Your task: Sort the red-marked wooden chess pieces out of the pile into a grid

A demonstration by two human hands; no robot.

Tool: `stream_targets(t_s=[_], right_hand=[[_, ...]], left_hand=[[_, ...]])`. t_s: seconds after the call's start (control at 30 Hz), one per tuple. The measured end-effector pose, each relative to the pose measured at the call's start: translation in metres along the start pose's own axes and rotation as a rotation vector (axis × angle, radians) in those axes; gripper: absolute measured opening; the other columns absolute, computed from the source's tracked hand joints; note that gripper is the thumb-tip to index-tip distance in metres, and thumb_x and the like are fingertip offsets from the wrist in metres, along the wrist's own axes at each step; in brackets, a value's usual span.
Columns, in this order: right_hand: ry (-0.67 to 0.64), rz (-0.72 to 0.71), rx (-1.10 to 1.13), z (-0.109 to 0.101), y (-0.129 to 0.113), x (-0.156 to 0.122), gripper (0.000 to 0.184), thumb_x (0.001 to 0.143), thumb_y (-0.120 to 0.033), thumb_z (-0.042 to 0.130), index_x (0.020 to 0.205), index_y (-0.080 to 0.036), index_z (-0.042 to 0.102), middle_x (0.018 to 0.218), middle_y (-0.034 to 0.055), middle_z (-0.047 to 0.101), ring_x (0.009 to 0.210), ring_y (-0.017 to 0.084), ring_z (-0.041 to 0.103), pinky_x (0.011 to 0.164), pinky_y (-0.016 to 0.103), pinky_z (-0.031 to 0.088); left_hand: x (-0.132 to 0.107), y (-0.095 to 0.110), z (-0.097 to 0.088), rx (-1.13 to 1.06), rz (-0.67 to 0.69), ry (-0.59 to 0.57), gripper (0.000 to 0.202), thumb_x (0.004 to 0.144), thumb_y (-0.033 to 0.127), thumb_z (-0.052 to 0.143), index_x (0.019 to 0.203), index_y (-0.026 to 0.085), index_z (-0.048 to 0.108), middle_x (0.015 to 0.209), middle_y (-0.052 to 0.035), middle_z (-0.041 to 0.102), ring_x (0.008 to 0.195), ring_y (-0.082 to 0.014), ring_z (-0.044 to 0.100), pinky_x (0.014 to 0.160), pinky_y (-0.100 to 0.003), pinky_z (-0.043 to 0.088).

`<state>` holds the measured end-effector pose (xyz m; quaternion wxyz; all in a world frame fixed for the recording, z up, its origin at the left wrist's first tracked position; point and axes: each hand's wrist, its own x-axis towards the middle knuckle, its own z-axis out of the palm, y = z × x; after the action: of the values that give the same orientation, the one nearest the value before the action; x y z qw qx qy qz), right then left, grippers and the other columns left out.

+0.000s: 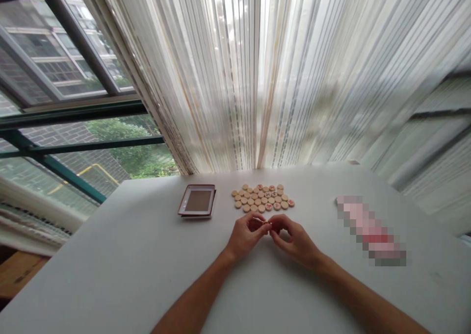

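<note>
Several round wooden game pieces (262,197) lie flat in a cluster on the white table (147,255), some with red marks. Just in front of them my left hand (247,236) and my right hand (292,238) meet fingertip to fingertip. Both pinch together on one small piece (267,223) held between them above the table. An open shallow brown box (197,201) lies left of the cluster.
A blurred pink and red flat object (370,228) lies on the table at the right. Sheer white curtains (279,74) hang behind the table's far edge, with a window and railing (66,152) at the left.
</note>
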<state>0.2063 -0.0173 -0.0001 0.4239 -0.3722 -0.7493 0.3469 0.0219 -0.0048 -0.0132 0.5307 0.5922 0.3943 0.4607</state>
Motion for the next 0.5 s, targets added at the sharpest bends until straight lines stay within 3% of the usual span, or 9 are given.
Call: stream_targets(t_s=[0.23,0.5], right_hand=[[0.029,0.025,-0.023,0.0032,0.0033,0.0001,0.012,0.087,-0.025,0.063,0.097,-0.020,0.059,0.076,0.0007,0.063,0.068,0.015,0.060,0.065,0.027,0.051],[0.022,0.055,0.038,0.0040,0.0060,-0.0001,0.015,0.091,-0.026,0.059,0.104,-0.021,0.056,0.083,0.0020,0.066,0.073,0.016,0.063,0.069,0.028,0.053]], left_hand=[[-0.0006,0.0045,0.0007,0.018,0.018,-0.012,0.030,0.086,0.042,0.067,0.093,0.013,0.068,0.087,-0.0082,0.074,0.078,-0.0191,0.072,0.075,-0.029,0.057],[-0.0008,0.0020,-0.0014,0.019,0.020,-0.037,0.033,0.090,0.042,0.062,0.104,0.013,0.067,0.095,-0.0100,0.073,0.080,-0.0193,0.072,0.076,-0.031,0.058]])
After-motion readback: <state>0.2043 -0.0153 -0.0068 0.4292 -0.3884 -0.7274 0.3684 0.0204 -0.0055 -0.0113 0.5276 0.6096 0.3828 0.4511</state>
